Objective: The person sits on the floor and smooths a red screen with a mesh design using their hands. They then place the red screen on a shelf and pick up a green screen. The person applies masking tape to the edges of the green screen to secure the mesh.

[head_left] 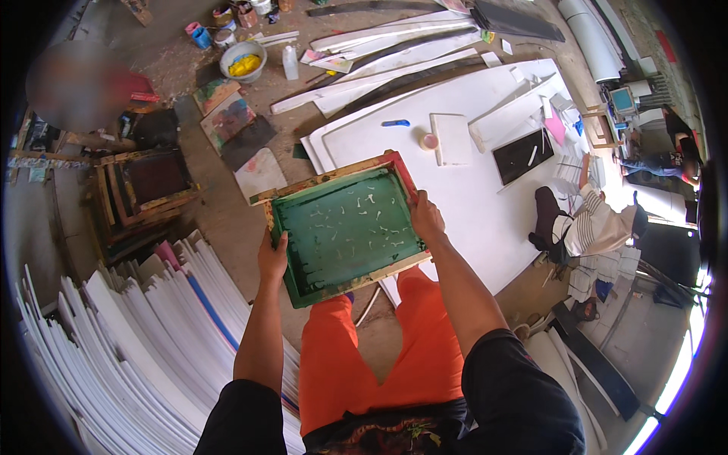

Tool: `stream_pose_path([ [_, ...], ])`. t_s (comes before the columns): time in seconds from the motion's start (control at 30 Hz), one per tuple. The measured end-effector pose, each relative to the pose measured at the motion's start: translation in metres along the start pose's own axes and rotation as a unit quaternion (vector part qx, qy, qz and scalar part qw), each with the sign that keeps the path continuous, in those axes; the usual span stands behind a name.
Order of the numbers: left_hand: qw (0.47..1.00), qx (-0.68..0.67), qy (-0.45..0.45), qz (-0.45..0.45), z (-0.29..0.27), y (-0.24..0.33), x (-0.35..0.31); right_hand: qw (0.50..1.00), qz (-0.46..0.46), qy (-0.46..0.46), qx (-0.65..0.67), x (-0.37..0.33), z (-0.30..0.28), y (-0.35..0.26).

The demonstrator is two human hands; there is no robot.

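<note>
Between my two hands is a screen printing frame [345, 227], a wooden frame with a green mesh and small pale marks across it. Its wooden border is worn and stained, with red paint at the upper right corner. My left hand [273, 254] grips the left side, thumb on the frame's edge. On the opposite side my right hand [426, 218] is closed round the border, its fingers partly hidden underneath. I hold the frame tilted above my knees, in front of the white sheets [485, 227].
On the white sheets lie a blue cutter [395, 123], a small cup [429, 142] and a black panel [523, 157]. Many white boards [152, 334] stand at left. More wooden frames [144, 186] lean behind them. A basin [243, 62] holds yellow stuff. A person [599, 224] sits at right.
</note>
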State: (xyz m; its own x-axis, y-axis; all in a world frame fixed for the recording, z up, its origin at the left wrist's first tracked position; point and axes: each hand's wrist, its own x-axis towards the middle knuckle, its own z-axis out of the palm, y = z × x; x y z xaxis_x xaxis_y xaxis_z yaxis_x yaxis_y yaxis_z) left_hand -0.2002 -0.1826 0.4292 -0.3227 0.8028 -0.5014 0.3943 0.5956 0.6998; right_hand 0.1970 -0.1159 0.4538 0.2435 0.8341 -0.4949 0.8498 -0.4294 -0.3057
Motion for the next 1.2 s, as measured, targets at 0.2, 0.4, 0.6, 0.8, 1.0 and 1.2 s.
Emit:
stream_pose_path([
  [0.2, 0.998, -0.024, 0.021, 0.049, 0.089, -0.022, 0.018, 0.999, -0.01, 0.049, 0.001, 0.053, 0.008, 0.058],
  [0.4, 0.999, -0.006, 0.044, 0.026, 0.186, -0.039, 0.041, 0.999, -0.025, 0.018, -0.018, 0.136, 0.03, 0.126],
  [0.6, 0.997, -0.017, 0.073, 0.02, 0.3, -0.076, 0.094, 0.996, -0.042, -0.016, -0.073, 0.237, 0.06, 0.182],
  [0.8, 0.994, -0.019, 0.104, 0.035, 0.416, -0.136, 0.181, 0.992, -0.064, -0.046, -0.098, 0.355, 0.12, 0.239],
  [1.0, 0.993, -0.078, 0.085, -0.015, 0.448, -0.149, 0.214, 0.986, -0.121, -0.068, -0.093, 0.419, 0.162, 0.267],
  [1.2, 0.992, -0.007, 0.122, 0.03, 0.459, -0.164, 0.233, 0.97, -0.175, -0.104, -0.132, 0.466, 0.174, 0.275],
])
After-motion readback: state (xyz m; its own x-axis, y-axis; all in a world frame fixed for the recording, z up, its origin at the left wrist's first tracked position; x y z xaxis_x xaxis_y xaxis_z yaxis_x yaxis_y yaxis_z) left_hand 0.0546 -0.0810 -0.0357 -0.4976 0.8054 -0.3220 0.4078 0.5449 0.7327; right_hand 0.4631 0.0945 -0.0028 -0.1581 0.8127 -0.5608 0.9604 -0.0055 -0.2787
